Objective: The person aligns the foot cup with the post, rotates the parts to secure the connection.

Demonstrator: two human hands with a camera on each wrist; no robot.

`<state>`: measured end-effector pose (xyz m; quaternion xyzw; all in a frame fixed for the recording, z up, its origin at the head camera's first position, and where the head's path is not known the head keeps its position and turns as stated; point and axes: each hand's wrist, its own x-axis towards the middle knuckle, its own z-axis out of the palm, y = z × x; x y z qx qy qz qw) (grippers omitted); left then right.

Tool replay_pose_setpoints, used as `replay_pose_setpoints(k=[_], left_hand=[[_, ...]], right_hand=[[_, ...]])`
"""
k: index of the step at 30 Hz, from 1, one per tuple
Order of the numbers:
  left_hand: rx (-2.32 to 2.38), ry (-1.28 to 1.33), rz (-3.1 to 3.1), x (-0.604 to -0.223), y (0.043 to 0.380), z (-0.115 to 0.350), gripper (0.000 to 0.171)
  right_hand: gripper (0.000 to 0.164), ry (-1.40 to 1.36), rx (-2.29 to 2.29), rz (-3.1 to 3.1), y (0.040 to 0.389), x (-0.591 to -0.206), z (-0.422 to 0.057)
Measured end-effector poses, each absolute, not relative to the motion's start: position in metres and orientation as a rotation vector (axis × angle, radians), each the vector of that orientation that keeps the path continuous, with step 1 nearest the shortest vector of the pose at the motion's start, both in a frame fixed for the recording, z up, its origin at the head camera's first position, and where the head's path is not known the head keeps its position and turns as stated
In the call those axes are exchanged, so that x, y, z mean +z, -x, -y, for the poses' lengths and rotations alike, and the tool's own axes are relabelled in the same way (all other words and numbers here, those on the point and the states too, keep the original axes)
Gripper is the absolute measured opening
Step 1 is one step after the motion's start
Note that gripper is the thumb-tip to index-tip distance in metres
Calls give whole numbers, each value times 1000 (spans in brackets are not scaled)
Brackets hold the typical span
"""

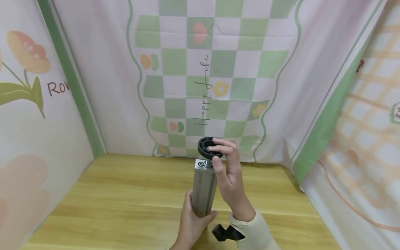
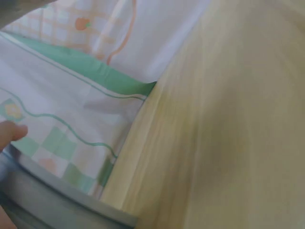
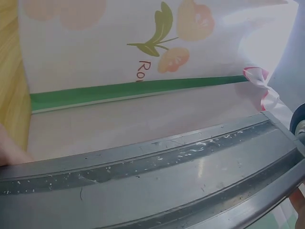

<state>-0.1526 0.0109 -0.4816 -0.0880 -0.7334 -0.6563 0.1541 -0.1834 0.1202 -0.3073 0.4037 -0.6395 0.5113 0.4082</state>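
An aluminium profile (image 1: 202,194) stands upright, leaning slightly, with a metal end plate on top. My left hand (image 1: 193,222) grips its lower part, thumb across the near side. From the end plate rises a short metal stem bearing a round black levelling foot (image 1: 203,148) with a ribbed face. My right hand (image 1: 232,180) holds the foot's right edge, fingertips over the ribbed face and thumb at the rim below. Scuffs mark the grooved profile (image 3: 157,176) in the right wrist view, where only part of the foot (image 3: 299,119) shows. Its lower end is hidden in the head view.
Under my hands lies a wood-grain tabletop (image 1: 125,194). A checked cloth (image 1: 175,62) hangs behind it, with printed cloths (image 1: 28,139) at both sides. A black strap mount (image 1: 226,232) sits on my right wrist.
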Motion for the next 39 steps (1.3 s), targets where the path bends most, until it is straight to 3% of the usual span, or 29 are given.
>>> replay_pose_setpoints(k=[9,17,39], left_hand=[[-1719,-3,2070,-500,151,-30,94],[-1703,-133,2026,-502,154,-40,76],[-1739,218,2119,-479,161,-10,73]], right_hand=[[26,-984,1334,1582,187,-310,-116],[26,-941,1323,1599,185,-312,-113],[30,-766,1205,1614,180,-303,-138]])
